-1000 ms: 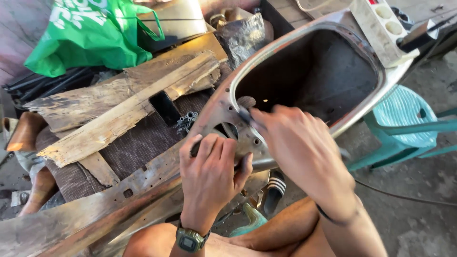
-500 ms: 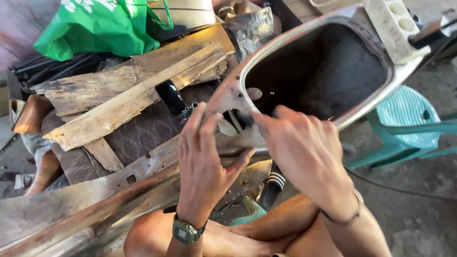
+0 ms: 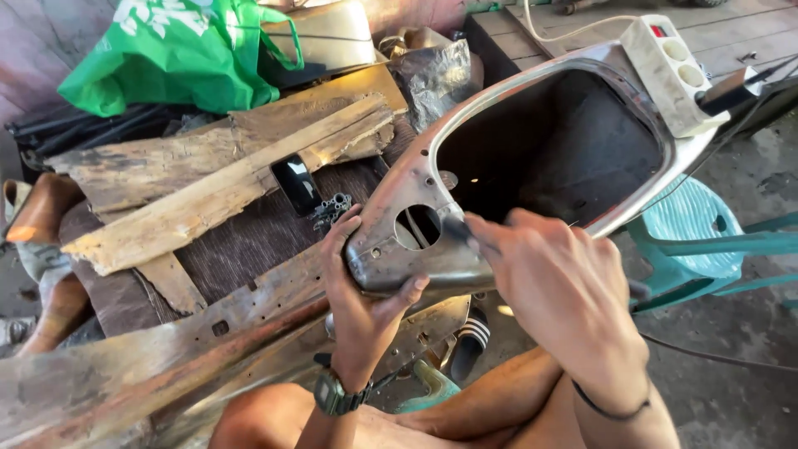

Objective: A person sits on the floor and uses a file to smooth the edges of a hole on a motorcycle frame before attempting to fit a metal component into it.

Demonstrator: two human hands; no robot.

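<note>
1. Left hand is clamped on the narrow end of the bare metal scooter body shell — fingers up its left edge, thumb hooked under the lower rim, a wristwatch on the wrist.
2. Right hand is closed round a slim dark tool; only the tip shows, sticking out to the hand's left and sitting just beside the round hole in the shell. What kind of tool it is, I can't tell.
3. The shell runs up and away from both hands to the right, its dark hollow open toward the camera.
4. Beyond the right hand, a white power strip sits on the shell's far rim; a teal plastic chair stands just right of that hand.
5. Left of the left hand — weathered wooden planks, with a green plastic bag farther up.
</note>
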